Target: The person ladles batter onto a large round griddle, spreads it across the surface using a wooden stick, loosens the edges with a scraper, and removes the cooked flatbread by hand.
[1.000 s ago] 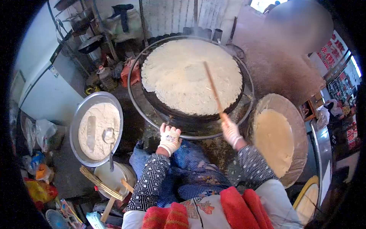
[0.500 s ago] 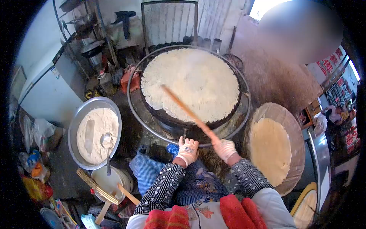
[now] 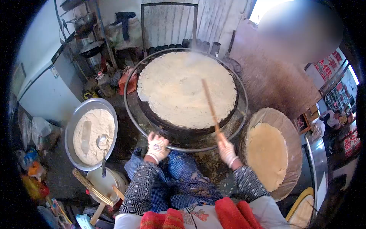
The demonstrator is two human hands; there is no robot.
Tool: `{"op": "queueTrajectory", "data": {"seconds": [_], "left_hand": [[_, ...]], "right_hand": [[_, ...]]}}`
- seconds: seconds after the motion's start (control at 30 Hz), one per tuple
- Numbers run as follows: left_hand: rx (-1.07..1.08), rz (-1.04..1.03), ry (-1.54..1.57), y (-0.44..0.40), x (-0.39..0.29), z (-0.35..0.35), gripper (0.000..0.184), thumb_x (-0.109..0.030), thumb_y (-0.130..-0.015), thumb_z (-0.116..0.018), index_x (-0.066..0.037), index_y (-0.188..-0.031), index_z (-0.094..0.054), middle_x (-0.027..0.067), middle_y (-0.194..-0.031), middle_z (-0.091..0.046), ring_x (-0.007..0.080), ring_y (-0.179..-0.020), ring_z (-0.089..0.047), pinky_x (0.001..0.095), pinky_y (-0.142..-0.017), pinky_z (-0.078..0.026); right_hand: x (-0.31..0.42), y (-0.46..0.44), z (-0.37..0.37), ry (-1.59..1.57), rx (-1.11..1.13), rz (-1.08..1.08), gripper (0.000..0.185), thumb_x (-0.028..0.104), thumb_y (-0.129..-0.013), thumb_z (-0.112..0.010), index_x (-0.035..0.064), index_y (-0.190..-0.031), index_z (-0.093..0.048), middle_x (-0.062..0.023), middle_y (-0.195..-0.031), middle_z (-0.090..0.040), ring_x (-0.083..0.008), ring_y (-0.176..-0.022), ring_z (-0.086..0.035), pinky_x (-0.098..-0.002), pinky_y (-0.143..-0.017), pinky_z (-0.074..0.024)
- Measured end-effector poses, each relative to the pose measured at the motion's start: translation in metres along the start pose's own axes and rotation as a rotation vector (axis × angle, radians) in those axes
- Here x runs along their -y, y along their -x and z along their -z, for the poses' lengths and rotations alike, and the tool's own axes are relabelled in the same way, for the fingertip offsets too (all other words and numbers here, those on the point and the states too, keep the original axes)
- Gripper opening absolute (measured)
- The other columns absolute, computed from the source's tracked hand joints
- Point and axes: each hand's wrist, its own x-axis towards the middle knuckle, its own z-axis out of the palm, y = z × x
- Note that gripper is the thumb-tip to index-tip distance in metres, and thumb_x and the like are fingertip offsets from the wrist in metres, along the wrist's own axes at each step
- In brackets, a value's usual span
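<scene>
A thin white glove covers my left hand (image 3: 157, 148), whose fingers are closed on the near left of the metal ring (image 3: 183, 149) around the griddle. My right hand (image 3: 227, 151), also gloved, grips the lower end of a long wooden stick (image 3: 210, 101). The stick slants up and left, its far end over the right part of a wide pale sheet of batter (image 3: 179, 84). That sheet spreads over most of the round black griddle (image 3: 167, 121), with steam at its far side. Whether the stick's tip touches the batter is hard to tell.
To the left, a metal basin (image 3: 68, 139) of flour-like powder holds a ladle (image 3: 103, 147). Below it stands a bucket (image 3: 118, 181) with a straw brush (image 3: 93, 189) across it. On the right, a plastic-lined basket (image 3: 293, 160) holds pale flat sheets. A metal-edged counter (image 3: 318, 160) lies beyond.
My left hand has moved left along the ring. The stick's far end has swung to the right across the batter, so the stick now stands steeper. The view has shifted slightly.
</scene>
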Motion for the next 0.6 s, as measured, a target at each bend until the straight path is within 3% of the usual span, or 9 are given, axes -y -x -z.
{"op": "queueTrajectory", "data": {"seconds": [0.1,0.17,0.23,0.27,0.3,0.37,0.4,0.43,0.6], "left_hand": [[0.064,0.085,-0.133,-0.004,0.037,0.021,0.034,-0.041,-0.072,-0.075,-0.024,-0.1,-0.071,0.001,-0.102,-0.065,0.0218,-0.114,-0.054,0.0592,-0.113,-0.013],[0.011,0.094,-0.269,-0.003,0.06,0.023,0.031,-0.034,-0.078,-0.07,-0.018,-0.105,-0.069,0.0043,-0.112,-0.063,0.0235,-0.12,-0.051,0.0604,-0.113,-0.013],[-0.062,0.092,-0.305,0.004,0.059,0.029,0.03,-0.028,-0.082,-0.066,-0.014,-0.108,-0.067,0.0074,-0.118,-0.06,0.0258,-0.125,-0.047,0.0587,-0.112,-0.016],[-0.072,0.063,-0.339,0.003,0.051,0.019,0.027,-0.028,-0.082,-0.065,-0.015,-0.105,-0.068,0.0075,-0.115,-0.062,0.026,-0.122,-0.05,0.056,-0.112,-0.019],[0.137,0.064,-0.237,0.01,0.013,0.06,0.024,-0.026,-0.082,-0.063,-0.016,-0.102,-0.069,0.0077,-0.109,-0.064,0.026,-0.114,-0.055,0.0522,-0.109,-0.025],[0.024,-0.097,-0.179,0.01,-0.017,0.019,0.018,-0.021,-0.08,-0.059,-0.014,-0.094,-0.068,0.0079,-0.101,-0.066,0.0275,-0.105,-0.06,0.0481,-0.105,-0.031],[-0.068,-0.135,-0.108,0.008,-0.036,0.0,0.019,-0.02,-0.08,-0.06,-0.013,-0.095,-0.067,0.0093,-0.1,-0.065,0.0279,-0.105,-0.06,0.049,-0.106,-0.031],[0.009,-0.116,-0.04,0.007,-0.057,-0.001,0.032,-0.028,-0.077,-0.066,-0.011,-0.105,-0.062,0.0132,-0.11,-0.061,0.032,-0.111,-0.056,0.052,-0.108,-0.027],[0.054,0.031,-0.108,-0.007,-0.037,0.007,0.021,-0.026,-0.074,-0.065,-0.015,-0.091,-0.071,0.0064,-0.089,-0.069,0.0267,-0.099,-0.061,0.0472,-0.103,-0.031]], "right_hand": [[0.06,0.034,-0.055,0.027,0.207,-0.143,0.043,0.006,-0.095,-0.056,0.0088,-0.138,-0.052,-0.0068,-0.119,-0.066,-0.0141,-0.102,-0.058,-0.026,-0.091,-0.0457],[0.084,0.037,-0.077,-0.27,0.349,-0.406,0.04,0.013,-0.097,-0.056,0.0123,-0.137,-0.054,0.0019,-0.102,-0.067,-0.0068,-0.07,-0.052,-0.0232,-0.062,-0.0452],[0.131,0.036,-0.082,-0.468,0.362,-0.562,0.039,0.016,-0.098,-0.055,0.0127,-0.137,-0.054,0.0117,-0.087,-0.061,0.0007,-0.053,-0.033,-0.0185,-0.046,-0.0296],[0.138,0.033,-0.081,-0.356,0.302,-0.503,0.039,0.016,-0.097,-0.058,0.0183,-0.135,-0.057,0.0044,-0.077,-0.064,-0.0058,-0.051,-0.04,-0.0226,-0.047,-0.0356],[0.113,0.03,-0.08,-0.096,0.255,-0.169,0.041,0.017,-0.097,-0.055,0.0191,-0.138,-0.053,0.0033,-0.072,-0.063,-0.0108,-0.049,-0.046,-0.0262,-0.046,-0.0392],[0.118,0.018,-0.051,0.745,0.362,0.112,0.052,0.019,-0.096,-0.053,0.0268,-0.146,-0.04,-0.0096,-0.065,-0.064,-0.0291,-0.054,-0.06,-0.0396,-0.051,-0.0497],[0.116,0.006,-0.037,1.007,0.595,0.001,0.052,0.03,-0.096,-0.045,0.0324,-0.146,-0.029,-0.0185,-0.071,-0.066,-0.0398,-0.066,-0.065,-0.0535,-0.057,-0.0491],[0.083,0.005,-0.022,1.066,0.594,0.05,0.05,0.031,-0.095,-0.045,0.0297,-0.143,-0.031,-0.0174,-0.069,-0.065,-0.0377,-0.063,-0.065,-0.0515,-0.055,-0.0506],[0.034,-0.05,0.069,1.203,0.463,-0.013,0.062,0.026,-0.096,-0.047,0.0317,-0.15,-0.018,-0.0158,-0.07,-0.066,-0.0363,-0.06,-0.064,-0.0494,-0.055,-0.0499]]}}
